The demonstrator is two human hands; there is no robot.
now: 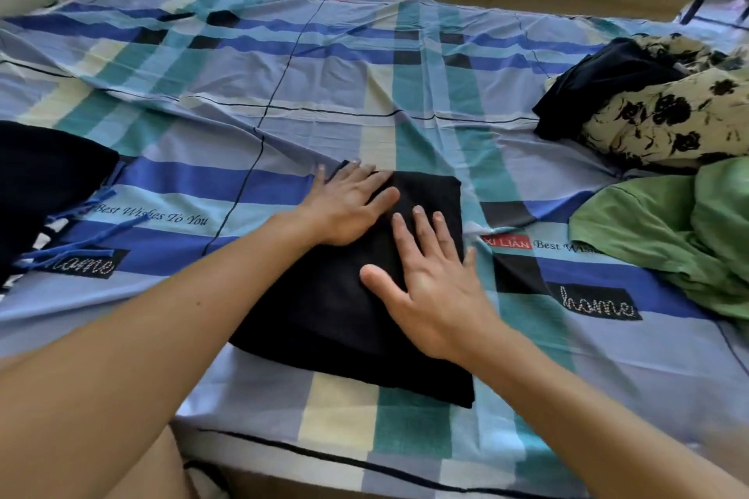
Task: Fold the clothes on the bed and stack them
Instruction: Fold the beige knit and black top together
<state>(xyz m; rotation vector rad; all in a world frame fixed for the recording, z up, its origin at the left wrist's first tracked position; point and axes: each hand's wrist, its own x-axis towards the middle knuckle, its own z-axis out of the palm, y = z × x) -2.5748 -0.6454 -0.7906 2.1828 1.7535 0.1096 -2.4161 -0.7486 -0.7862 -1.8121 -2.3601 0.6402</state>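
folded black garment (336, 316): lies on the bed (283, 93), mid-view, close to the near edge; a flat rectangle, slanting slightly.
left hand (348, 207): palm down on the garment's far-left corner, fingers straight and spread; grip released, nothing held.
right hand (429, 288): palm down on the garment's middle, fingers straight; grip released.
sheet: plaid in blue, teal and cream, with "home" printed in places.
right side: green garment (648, 231), cream floral garment (668, 122) and dark navy garment (600, 85), crumpled and touching one another.
left edge: dark garment with blue cords (40, 182), well apart from the folded one.
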